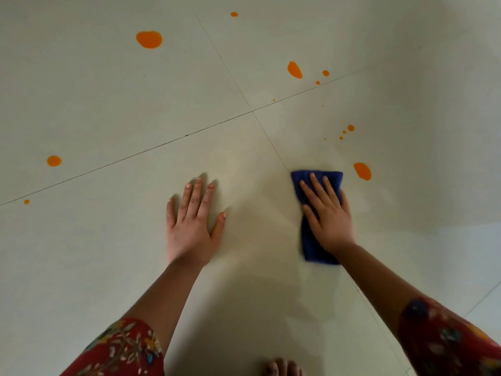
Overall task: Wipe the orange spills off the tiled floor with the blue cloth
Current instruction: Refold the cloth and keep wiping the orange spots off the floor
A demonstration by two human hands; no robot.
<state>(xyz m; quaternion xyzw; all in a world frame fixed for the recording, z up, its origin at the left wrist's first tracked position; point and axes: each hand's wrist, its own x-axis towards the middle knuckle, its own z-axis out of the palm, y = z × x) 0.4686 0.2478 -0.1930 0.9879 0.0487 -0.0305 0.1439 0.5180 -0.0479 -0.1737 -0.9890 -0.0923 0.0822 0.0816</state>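
Observation:
My right hand point(326, 213) presses flat on the folded blue cloth point(311, 245), which lies on the pale tiled floor point(108, 240). An orange spill point(362, 171) sits just right of the cloth's far corner, not touching it. My left hand point(193, 223) rests flat on the bare floor with fingers spread, holding nothing. Further orange spills lie beyond: a large blob point(149, 39) far left, an oval one point(294, 69) at the far middle, a round one point(54, 160) at the left, and several small drops point(350, 128) ahead of the cloth.
Grout lines point(252, 111) cross ahead of my hands. My toes point(282, 369) show at the bottom edge. A tiny drop point(26, 201) lies far left and another small one point(234, 14) near the top.

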